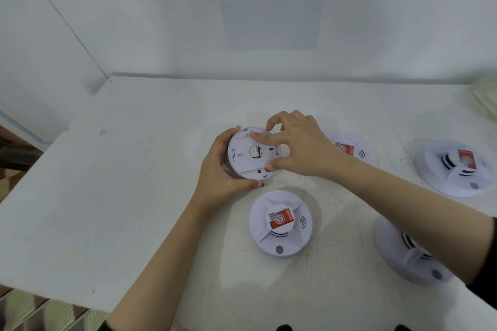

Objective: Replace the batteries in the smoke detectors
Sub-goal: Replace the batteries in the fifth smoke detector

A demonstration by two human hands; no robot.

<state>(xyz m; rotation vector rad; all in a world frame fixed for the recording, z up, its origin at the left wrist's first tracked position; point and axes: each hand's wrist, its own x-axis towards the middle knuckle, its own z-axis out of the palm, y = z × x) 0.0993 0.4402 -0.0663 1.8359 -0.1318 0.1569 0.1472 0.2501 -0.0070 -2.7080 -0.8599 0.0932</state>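
Grips a detector (252, 153) in both hands at the middle of the table (134, 196), its back tilted toward the camera. Cups the left rim with the left hand (223, 166), thumb curled under the near edge. Pinches the right edge with the right hand (298, 142), forefinger laid across the back. Shows four others face up: centre detector (279, 223) just nearer than the hands, far detector (349, 148) partly behind the right wrist, right detector (454, 166) and near-right detector (408, 258) well apart.
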